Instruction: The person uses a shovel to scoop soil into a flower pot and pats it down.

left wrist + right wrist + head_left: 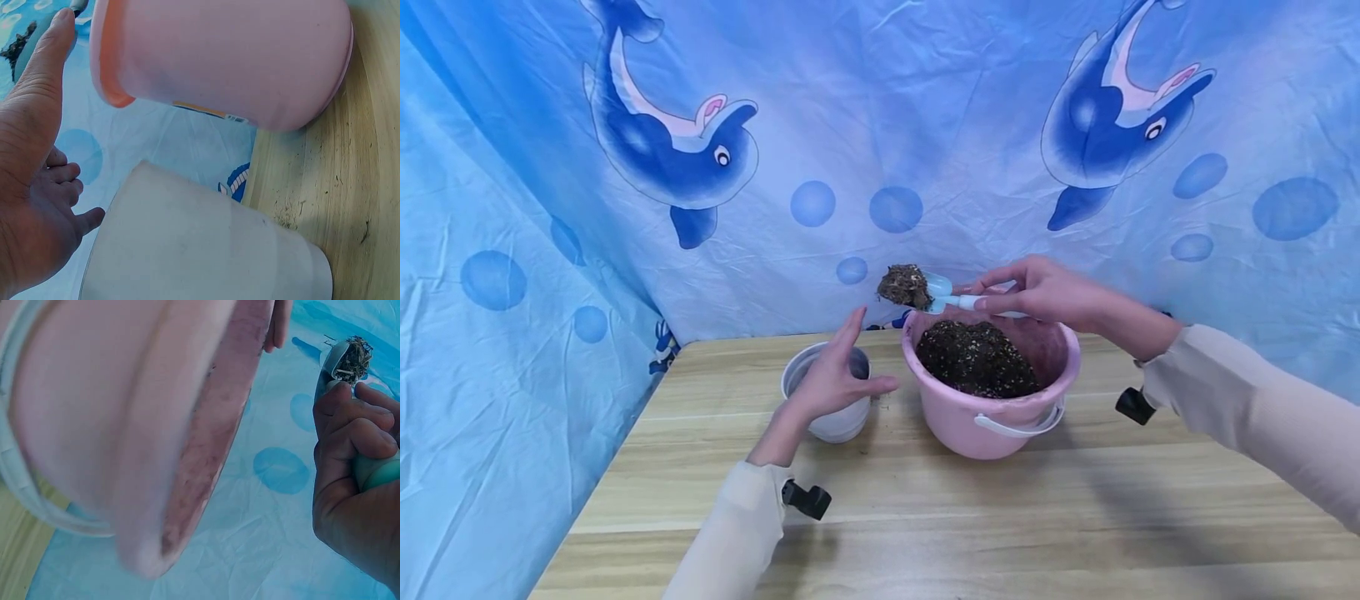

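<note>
My right hand (1037, 292) grips the pale handle of a small light-blue trowel (942, 287) above the rim of a pink bucket (977, 429). A clump of brown, fibrous soil (904, 286) sits on its blade, left of the bucket's opening. Inside the bucket is dark soil (976, 358) with light specks. Over a white plastic pot (838, 423), my left hand (831, 379) is spread, thumb apart from the fingers. In the left wrist view, that hand is beside the rim of the white pot (206, 244); whether it touches the pot I cannot tell.
The bucket and pot stand on a wood-grain table (925, 533), a small gap between them. Soil crumbs (287, 219) lie near the pot. A blue dolphin-print cloth (880, 125) hangs behind and to the left. The bucket's white bail handle (1018, 429) hangs at the front.
</note>
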A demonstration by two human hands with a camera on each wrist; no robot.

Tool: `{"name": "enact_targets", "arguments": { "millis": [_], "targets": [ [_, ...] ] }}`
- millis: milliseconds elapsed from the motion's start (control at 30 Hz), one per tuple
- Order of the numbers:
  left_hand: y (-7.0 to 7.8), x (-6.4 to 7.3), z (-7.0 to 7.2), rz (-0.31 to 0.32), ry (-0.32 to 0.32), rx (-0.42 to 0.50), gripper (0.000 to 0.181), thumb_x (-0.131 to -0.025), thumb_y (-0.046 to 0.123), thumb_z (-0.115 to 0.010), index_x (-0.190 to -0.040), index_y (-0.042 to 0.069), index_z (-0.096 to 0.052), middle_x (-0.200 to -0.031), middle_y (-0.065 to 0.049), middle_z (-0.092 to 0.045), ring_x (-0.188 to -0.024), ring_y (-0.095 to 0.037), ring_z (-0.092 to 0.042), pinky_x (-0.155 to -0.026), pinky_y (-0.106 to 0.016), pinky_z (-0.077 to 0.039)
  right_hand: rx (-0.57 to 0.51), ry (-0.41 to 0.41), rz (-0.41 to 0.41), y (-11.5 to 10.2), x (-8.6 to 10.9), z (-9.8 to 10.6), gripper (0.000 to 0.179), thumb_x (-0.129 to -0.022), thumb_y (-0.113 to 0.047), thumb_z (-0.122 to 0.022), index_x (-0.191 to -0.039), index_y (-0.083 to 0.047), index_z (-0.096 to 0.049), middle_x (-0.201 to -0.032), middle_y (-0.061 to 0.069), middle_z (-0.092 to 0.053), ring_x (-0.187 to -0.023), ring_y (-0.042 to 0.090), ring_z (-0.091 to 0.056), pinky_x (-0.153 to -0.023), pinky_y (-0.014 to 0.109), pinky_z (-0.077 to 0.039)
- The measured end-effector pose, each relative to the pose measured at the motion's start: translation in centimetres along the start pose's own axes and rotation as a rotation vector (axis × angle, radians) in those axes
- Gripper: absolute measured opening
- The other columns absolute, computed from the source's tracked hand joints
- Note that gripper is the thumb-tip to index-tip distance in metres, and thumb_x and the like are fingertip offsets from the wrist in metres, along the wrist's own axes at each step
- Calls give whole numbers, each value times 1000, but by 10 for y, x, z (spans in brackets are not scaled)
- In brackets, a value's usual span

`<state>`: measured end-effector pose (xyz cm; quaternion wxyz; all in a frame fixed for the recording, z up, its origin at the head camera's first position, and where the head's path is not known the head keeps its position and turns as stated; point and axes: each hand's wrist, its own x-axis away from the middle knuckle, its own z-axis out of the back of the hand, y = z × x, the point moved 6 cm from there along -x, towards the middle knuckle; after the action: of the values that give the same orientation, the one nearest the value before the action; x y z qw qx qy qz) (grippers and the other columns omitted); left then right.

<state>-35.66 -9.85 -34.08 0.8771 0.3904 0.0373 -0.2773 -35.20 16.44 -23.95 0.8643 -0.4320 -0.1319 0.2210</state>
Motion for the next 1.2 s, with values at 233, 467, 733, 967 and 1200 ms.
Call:
{"name": "enact_targets", "arguments": {
  "millis": [233,467,733,967,1200],
  "targets": [
    [-7,7,7,37,14,-14,116,-74,55,-77,-156,25,-2,-162,-5,-4,-146,-29,-11,-114,-55,-22,-27,-10,-5,-13,-16,-13,30,-92,-24,-66,-116,-6,-65,-76,8,-68,-47,6,-42,-41,20,-30],
    [-17,14,18,82,44,-44,113,-75,47,-79,-156,28,-2,-162,-8,-7,-145,-32,-16,-111,-57,-27,-64,-61,11,-22,-29,-29,28,-92,-25,-65,-114,-7,-65,-68,8,-62,-49,10,-44,-42,21,-33],
    [-33,26,33,133,68,-29,112,-76,46,-79,-154,33,1,-162,-2,-4,-146,-31,-14,-110,-58,-28,-137,-117,-32,-29,-43,-48,26,-92,-22,-66,-114,-9,-64,-72,7,-63,-46,10,-37,-41,21,-29],
    [-42,35,43,154,84,-23,115,-74,53,-78,-155,32,1,-162,-3,-3,-146,-32,-12,-112,-58,-25,-133,-117,-79,-29,-56,-60,23,-91,-20,-67,-111,-10,-66,-75,9,-69,-41,9,-29,-38,20,-23],
    [-48,40,46,171,93,-31,117,-73,50,-80,-155,30,0,-162,-6,-2,-146,-34,-8,-112,-60,-21,-91,-132,-91,-31,-63,-65,26,-91,-23,-67,-115,-12,-66,-77,16,-71,-42,11,-30,-38,21,-24]
  ]
}}
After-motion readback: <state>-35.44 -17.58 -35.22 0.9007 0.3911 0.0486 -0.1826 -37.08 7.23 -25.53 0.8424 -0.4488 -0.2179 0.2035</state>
